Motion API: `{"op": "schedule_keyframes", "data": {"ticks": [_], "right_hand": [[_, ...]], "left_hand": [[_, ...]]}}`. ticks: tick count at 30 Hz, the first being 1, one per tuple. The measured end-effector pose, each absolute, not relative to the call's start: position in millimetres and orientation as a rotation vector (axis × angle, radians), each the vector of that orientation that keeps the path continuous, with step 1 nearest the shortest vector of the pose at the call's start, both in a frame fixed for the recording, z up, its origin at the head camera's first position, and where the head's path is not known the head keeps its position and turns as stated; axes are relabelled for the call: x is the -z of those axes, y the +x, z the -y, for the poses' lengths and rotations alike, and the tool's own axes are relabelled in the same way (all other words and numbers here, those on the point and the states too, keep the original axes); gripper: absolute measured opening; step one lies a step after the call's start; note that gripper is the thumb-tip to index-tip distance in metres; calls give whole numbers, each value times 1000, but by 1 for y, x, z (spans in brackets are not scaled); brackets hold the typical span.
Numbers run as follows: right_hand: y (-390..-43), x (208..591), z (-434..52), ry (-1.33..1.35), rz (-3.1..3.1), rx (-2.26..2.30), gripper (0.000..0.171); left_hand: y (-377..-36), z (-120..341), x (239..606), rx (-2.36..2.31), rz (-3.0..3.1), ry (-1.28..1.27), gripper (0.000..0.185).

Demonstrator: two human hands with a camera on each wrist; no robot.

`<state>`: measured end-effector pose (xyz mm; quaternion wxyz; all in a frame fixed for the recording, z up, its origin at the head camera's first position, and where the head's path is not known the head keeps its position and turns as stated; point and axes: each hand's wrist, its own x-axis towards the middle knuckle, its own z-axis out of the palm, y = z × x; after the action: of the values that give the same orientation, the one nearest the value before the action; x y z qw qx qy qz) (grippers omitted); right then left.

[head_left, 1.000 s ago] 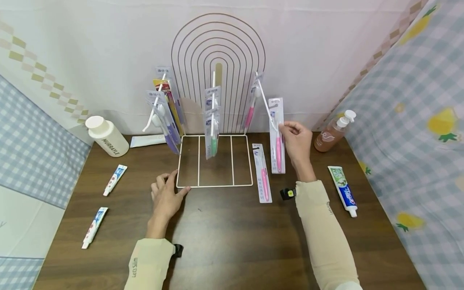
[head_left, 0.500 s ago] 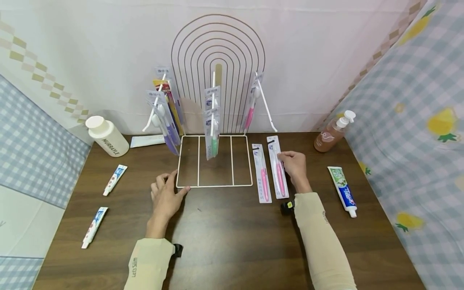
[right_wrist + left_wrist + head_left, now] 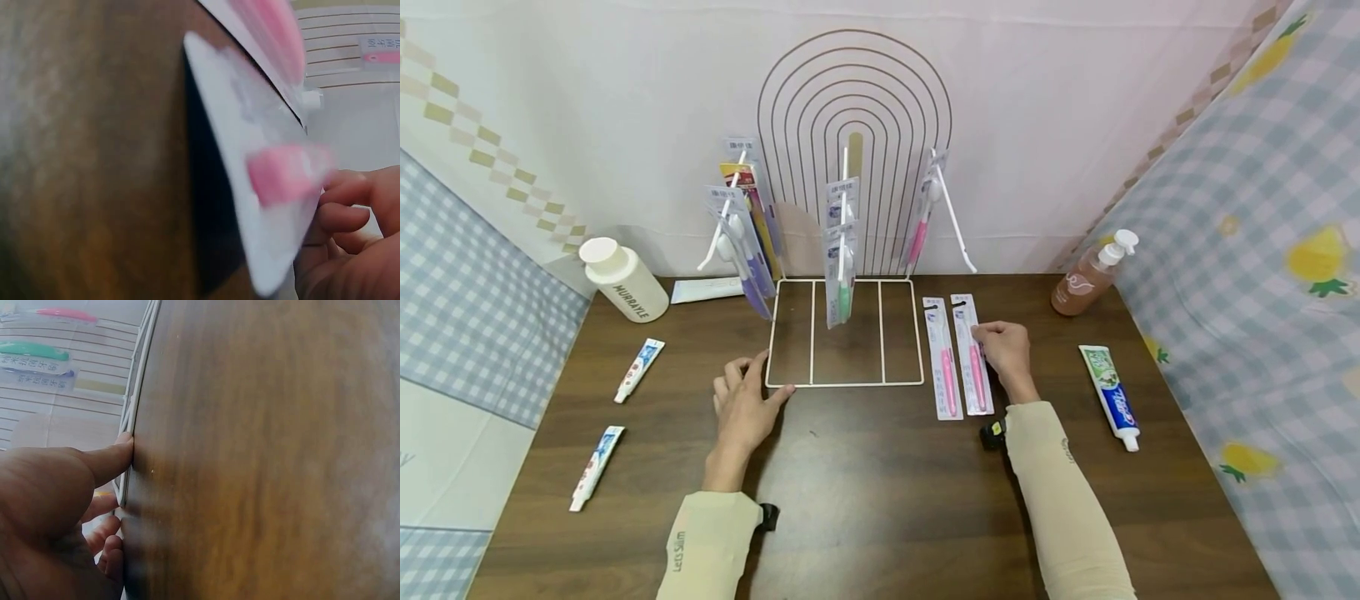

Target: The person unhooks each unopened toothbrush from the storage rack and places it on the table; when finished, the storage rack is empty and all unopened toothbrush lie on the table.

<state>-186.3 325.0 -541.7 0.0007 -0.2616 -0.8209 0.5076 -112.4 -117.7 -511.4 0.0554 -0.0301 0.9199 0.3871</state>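
Note:
My right hand [image 3: 1006,350] pinches the right edge of a packaged pink toothbrush [image 3: 975,367], close over the table. In the right wrist view the toothbrush pack [image 3: 244,169] is tilted, with a dark shadow under its near edge. Another packaged pink toothbrush [image 3: 946,367] lies alongside to its left. My left hand [image 3: 745,412] holds the front left corner of the white wire rack's base [image 3: 842,386], thumb at the front bar and forefinger at the side bar. More toothbrush packs hang on the rack's left prong [image 3: 718,225], middle prong [image 3: 844,167] and right prong [image 3: 953,212].
A white bottle [image 3: 625,279] and a pale tube [image 3: 706,289] are at the back left. Two small toothpaste tubes [image 3: 640,369] lie along the left side. On the right are a pump bottle [image 3: 1086,279] and a larger toothpaste tube [image 3: 1109,397].
My right hand has brought the pink toothbrush pack down from the end of the right prong to beside the lying one, then straightened it slightly. My left hand has stayed put.

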Motion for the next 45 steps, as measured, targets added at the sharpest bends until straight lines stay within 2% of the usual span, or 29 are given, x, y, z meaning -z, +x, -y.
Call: {"op": "schedule_keyframes", "data": {"ticks": [5,15,27,34,41,45], "right_hand": [[-187,545,-324,-845,2597,-1563,27],[-165,506,-298,-769,2672,-1453,32],[-168,504,-294,-737,2681,-1360,30],[-196,476,-279,-500,2509,-1475,32],[-236,424,-251,-115,2407,-1713,55],[-252,402,-240,44,2355,-1761,59]], "left_hand": [[-112,117,508,-1166,-2779,-113,77],[-112,119,516,-1160,-2807,-88,76],[-111,121,518,-1167,-2811,-95,76],[-112,119,512,-1140,-2792,-100,76],[-111,120,509,-1130,-2768,-109,76],[-113,120,513,-1168,-2794,-99,76]]}}
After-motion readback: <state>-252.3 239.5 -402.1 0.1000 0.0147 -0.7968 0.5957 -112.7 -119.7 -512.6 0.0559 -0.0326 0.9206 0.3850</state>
